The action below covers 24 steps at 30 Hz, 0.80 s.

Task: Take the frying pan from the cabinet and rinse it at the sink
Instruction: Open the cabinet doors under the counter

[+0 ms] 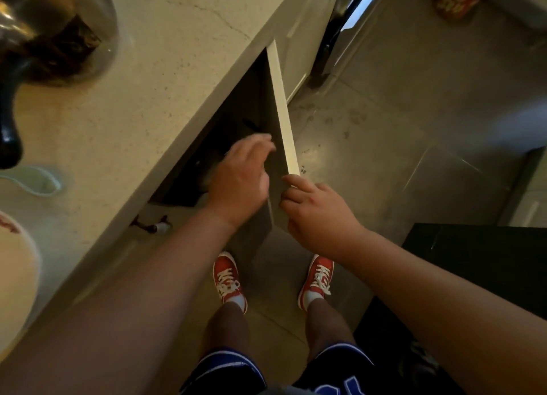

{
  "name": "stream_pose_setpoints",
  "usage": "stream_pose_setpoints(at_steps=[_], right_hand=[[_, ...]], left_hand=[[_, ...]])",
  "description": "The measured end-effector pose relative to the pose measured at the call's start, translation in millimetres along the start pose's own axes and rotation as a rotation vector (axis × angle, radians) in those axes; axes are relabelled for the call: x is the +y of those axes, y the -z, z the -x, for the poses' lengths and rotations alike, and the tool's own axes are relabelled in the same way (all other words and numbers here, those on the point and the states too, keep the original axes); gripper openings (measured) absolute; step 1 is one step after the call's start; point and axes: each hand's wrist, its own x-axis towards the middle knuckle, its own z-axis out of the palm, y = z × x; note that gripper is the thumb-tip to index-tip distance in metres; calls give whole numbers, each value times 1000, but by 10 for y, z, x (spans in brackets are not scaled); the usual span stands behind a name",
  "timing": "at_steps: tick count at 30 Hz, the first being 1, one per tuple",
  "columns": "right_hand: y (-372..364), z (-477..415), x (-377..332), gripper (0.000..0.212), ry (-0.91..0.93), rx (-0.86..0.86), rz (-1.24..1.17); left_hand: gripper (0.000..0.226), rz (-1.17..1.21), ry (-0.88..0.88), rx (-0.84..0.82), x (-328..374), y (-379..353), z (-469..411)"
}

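The cabinet door under the beige countertop stands open, swung out toward me. My right hand grips the door's lower edge with its fingers curled round it. My left hand reaches into the dark cabinet opening, fingers spread and holding nothing. Inside, dark shapes show behind my left hand, among them a thin black handle-like piece; I cannot tell whether it belongs to the frying pan. The sink is not in view.
The countertop runs diagonally at left, with a metal bowl and a white plate on it. A closed drawer with a dark handle sits left of the opening. A black bin stands at right on the grey tile floor.
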Motion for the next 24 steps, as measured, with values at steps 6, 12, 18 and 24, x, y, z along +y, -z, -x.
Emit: stream_pose_setpoints(at_steps=[6,12,18,24], right_hand=[[-91,255,310,53,-26,108,-47],[-147,570,540,56,-400,256,-244],[-95,637,1046,38,-584,418,-229],[53,596,1795,43,-619,489,-221]], left_hand=[[50,-259,-221,-251,221,-198,-519],[42,-289,-277,-192,437,-430,-743],[52,-315,-256,-143,681,-719,-1013],[75,-418,-227,-140,887,-987,-1366]])
